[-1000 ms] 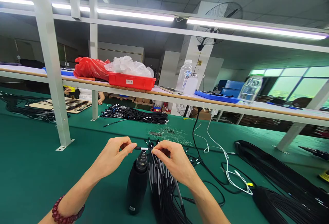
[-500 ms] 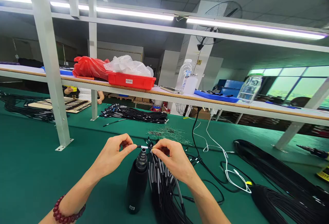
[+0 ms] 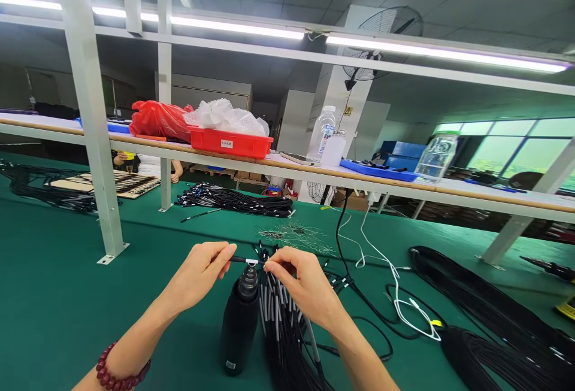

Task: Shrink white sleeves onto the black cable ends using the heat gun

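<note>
Bright overhead fluorescent tubes (image 3: 238,27), faint shadows, fisheye curve at edges

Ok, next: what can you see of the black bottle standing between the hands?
The black bottle stands upright on the green mat, matte-looking, with a tapered, stepped dark top and a small pale label near its base. A bundle of black cables lies close to its right side. A white-banded cable passes just above the top; whether they touch is unclear.
</note>
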Motion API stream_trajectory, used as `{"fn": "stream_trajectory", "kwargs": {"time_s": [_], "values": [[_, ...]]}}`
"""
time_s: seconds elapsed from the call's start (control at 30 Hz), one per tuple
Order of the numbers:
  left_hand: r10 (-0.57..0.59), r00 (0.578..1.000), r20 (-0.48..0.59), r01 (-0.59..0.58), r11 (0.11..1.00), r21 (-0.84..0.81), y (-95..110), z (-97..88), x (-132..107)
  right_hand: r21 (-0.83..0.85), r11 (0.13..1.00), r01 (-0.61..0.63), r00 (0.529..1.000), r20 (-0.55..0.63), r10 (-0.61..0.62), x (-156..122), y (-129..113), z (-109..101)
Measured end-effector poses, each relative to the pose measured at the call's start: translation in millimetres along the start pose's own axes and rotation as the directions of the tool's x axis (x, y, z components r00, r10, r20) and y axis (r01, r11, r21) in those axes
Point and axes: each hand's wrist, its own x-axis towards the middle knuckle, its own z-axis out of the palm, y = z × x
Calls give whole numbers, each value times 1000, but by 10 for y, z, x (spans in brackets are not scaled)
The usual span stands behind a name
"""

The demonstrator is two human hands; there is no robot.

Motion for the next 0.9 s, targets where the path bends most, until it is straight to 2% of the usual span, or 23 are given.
{"fn": "stream_trajectory", "kwargs": {"time_s": [0.23, 0.53, 0.77, 0.9], "values": [[-7, 999, -47, 7, 1000, 11, 43, -12, -13, 44, 999, -10, 1000, -15, 11, 12, 61, 26], [26, 998, -63, -23, 999, 45, 58, -26, -7, 13, 1000, -4, 999, -45, 5, 34, 43, 26], [16, 999, -29, -13, 994, 108, 26, -5, -12, -78, 997, 14, 998, 70, -8, -24, -18, -34], [7, 1000, -19, -5, 993, 116, 26, 6, -3, -73, 997, 8, 998, 66, -3, -25, 0, -34]]}}
